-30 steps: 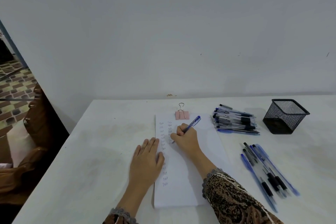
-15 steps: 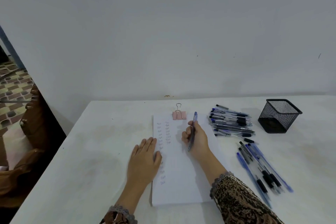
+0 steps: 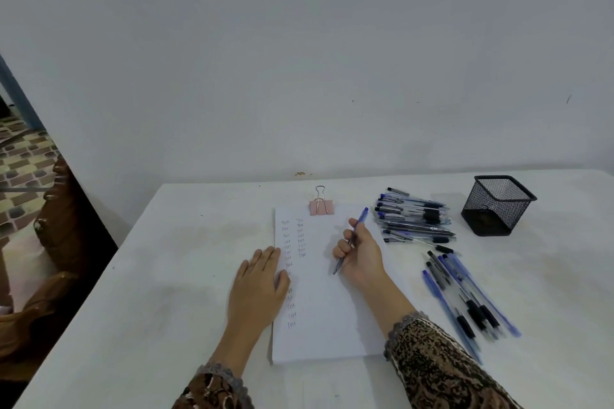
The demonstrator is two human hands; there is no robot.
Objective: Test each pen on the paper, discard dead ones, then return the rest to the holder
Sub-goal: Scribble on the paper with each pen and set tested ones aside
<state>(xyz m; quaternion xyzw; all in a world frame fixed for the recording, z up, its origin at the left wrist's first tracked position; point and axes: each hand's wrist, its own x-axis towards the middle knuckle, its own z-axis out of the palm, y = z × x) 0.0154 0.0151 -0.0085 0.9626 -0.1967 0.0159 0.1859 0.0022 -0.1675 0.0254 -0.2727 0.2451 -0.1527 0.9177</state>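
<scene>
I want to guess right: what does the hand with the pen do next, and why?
Probably the right hand carries the blue pen over to the loose pens on its right: its tip looks off the paper, beside written test marks.

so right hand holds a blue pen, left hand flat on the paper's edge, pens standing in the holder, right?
No. The head view shows the holder with none in it; the loose pens lie on the table beside it. The right hand does grip the blue pen, and the left hand rests flat on the paper edge.
</scene>
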